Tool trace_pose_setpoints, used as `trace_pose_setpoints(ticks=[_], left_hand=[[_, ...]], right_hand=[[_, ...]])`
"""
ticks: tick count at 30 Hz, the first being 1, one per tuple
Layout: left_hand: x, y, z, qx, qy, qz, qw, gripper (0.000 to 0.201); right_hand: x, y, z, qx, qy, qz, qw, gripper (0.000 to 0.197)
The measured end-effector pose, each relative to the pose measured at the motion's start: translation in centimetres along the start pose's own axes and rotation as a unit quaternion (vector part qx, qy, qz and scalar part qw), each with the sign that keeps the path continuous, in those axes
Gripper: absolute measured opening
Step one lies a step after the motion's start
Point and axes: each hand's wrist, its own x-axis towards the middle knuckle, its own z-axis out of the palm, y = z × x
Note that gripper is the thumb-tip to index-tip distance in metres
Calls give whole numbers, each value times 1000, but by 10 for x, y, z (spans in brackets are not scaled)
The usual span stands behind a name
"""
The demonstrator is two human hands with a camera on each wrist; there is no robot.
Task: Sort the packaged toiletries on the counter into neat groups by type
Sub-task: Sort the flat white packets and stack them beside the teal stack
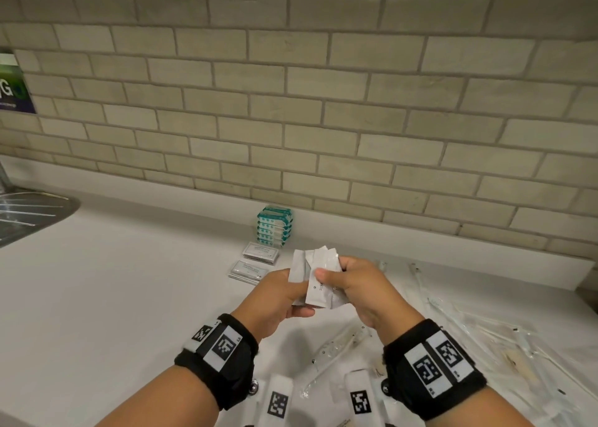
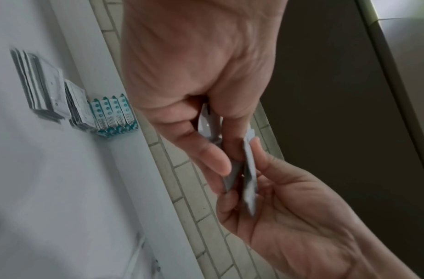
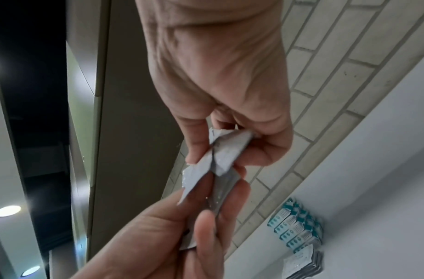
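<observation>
The white table [image 1: 129, 281] carries the sorted groups at the back by the tiled wall: a teal stack of packets [image 1: 274, 226] standing upright, and just in front of it two flat piles of grey sachets [image 1: 254, 266], set close so each type keeps its own spot. Loose clear-wrapped sticks [image 1: 336, 352] lie scattered nearer, apparently not yet sorted. Above the table, the left hand [image 1: 278, 300] and right hand [image 1: 365, 289] meet, both pinching a fanned bunch of white sachets [image 1: 318, 276] between thumbs and fingers, likely squaring them up. That bunch sits between the two hands, off the table, near the grey piles.
</observation>
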Motion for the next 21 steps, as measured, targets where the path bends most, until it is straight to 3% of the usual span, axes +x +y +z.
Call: trace_pose_setpoints(ticks=[3, 6, 8, 10, 12, 15, 18, 21], left_hand=[[-2, -1, -4, 5, -6, -9, 1000, 33], [0, -1, -8, -12, 44, -39, 998, 53], [2, -2, -14, -37, 69, -53, 996, 44], [6, -4, -16, -2, 68, -34, 997, 17], [6, -4, -16, 48, 83, -2, 995, 9], [6, -5, -12, 51, 104, 46, 992, 14], [4, -6, -7, 53, 79, 53, 994, 18], [4, -7, -7, 17, 64, 37, 997, 31]], right_hand=[[3, -1, -3, 5, 59, -11, 998, 14], [5, -4, -14, 38, 101, -4, 994, 17], [5, -6, -21, 49, 110, 8, 993, 21], [4, -6, -24, 65, 93, 29, 993, 22], [4, -5, -21, 74, 51, 47, 995, 24], [-1, -1, -6, 32, -8, 47, 998, 25], [-1, 3, 6, -83, -16, 26, 996, 31], [-3, 1, 7, -103, -46, 8, 994, 52]])
